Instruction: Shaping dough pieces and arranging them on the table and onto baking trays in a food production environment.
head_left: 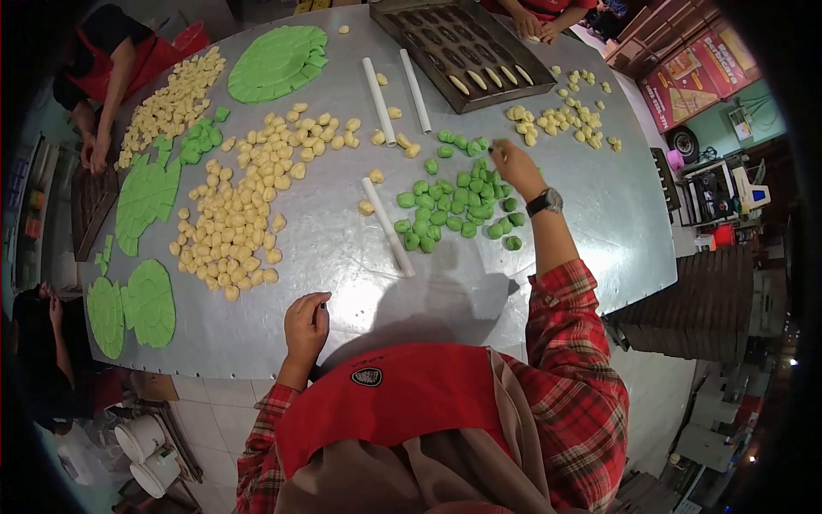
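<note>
Far left: scored green dough sheets (147, 206) lie flat on the metal table (325, 206). Next, a broad spread of yellow dough balls (224, 242). Left hand (306, 330) near the table's front edge, fingers curled; cannot tell whether they grasp anything. White rod (388, 227) slants between the yellow balls and the green dough balls (462, 195), clustered right of centre. Right hand (518, 167) at that cluster's upper right edge, fingers bent downward; cannot tell whether a ball is gripped.
</note>
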Demonstrator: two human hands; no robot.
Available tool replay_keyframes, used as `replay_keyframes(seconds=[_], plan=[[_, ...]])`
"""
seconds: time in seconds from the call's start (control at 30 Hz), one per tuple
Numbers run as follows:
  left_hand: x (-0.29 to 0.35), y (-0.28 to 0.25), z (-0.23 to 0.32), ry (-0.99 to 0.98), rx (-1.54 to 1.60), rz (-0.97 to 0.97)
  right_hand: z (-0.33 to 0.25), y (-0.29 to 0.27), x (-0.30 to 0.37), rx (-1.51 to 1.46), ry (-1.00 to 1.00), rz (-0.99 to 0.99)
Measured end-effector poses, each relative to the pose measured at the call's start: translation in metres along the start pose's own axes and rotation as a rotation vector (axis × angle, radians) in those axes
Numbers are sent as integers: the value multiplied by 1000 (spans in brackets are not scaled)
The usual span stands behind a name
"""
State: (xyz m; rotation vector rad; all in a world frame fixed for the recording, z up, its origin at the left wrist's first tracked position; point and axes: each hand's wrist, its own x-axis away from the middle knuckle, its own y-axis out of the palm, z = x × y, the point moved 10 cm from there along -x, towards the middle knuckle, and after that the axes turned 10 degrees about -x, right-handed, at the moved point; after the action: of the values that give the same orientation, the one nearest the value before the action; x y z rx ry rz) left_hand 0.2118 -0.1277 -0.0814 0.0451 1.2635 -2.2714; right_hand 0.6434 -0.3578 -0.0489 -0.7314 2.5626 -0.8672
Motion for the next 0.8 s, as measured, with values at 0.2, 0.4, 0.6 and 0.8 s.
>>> replay_keyframes(seconds=[0.2,0.4,0.6,0.8], plan=[[-2,-1,5,12,-8,18,42,26,17,217,-5,-106],[-2,-1,5,-6,5,5,49,-30,-6,167,19,169],[2,-1,1,-22,-10,20,2,31,46,348,-114,-205],[-2,-2,7,-12,9,15,51,-44,49,379,-6,42]])
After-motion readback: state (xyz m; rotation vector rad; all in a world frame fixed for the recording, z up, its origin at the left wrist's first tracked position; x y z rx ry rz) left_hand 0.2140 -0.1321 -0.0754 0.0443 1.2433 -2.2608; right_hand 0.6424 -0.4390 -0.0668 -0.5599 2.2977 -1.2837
